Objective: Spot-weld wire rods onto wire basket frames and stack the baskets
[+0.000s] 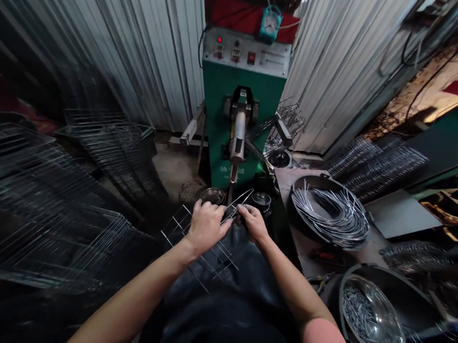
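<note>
My left hand [209, 221] is closed on a wire rack [180, 223], whose thin crossed rods stick out to the left and below over my dark apron. Close beside it, my right hand [252, 223] pinches a bent wire [245, 196] that curves up from the fingers at the rack's far end. Whether the wire touches the rack is hidden by my fingers. Just beyond both hands stands a green spot welder [238, 125], its grey arm and electrode tip pointing down above the work. A red lamp glows on its panel.
Stacks of wire racks [109, 137] fill the left side. At right, a round black tray [296, 184] of curved wires sits on a bench [287, 178], and a steel bowl [392, 334] holds short metal pieces. Corrugated metal walls [159, 41] stand behind the welder.
</note>
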Tool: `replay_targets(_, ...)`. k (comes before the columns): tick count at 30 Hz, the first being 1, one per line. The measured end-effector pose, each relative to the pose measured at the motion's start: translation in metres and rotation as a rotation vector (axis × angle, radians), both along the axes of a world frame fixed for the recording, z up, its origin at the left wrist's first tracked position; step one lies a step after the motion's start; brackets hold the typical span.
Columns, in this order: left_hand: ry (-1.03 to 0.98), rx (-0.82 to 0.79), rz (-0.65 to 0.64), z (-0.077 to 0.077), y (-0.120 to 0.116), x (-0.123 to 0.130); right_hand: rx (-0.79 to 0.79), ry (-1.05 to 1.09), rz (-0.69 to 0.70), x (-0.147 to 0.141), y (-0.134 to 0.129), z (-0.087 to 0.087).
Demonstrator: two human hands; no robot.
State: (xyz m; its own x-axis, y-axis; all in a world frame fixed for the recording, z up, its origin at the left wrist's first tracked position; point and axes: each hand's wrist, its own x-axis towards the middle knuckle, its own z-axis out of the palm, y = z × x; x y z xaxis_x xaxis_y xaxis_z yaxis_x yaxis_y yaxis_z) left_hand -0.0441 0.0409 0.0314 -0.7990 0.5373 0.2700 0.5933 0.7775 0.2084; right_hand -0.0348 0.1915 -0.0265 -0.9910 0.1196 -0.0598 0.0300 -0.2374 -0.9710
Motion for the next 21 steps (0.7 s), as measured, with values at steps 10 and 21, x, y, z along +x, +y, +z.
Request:
replay_targets(10, -0.006, -0.072, -0.053, 0.001, 0.011, -0.047, -0.086, -0.036, -0.106, -0.034, 0.002, -0.005)
replay_targets(21, -0.102, -0.105, -0.083, -0.006, 0.026, -0.102, -0.141, -0.104, -0.175, -0.076, 0.011, -0.016)
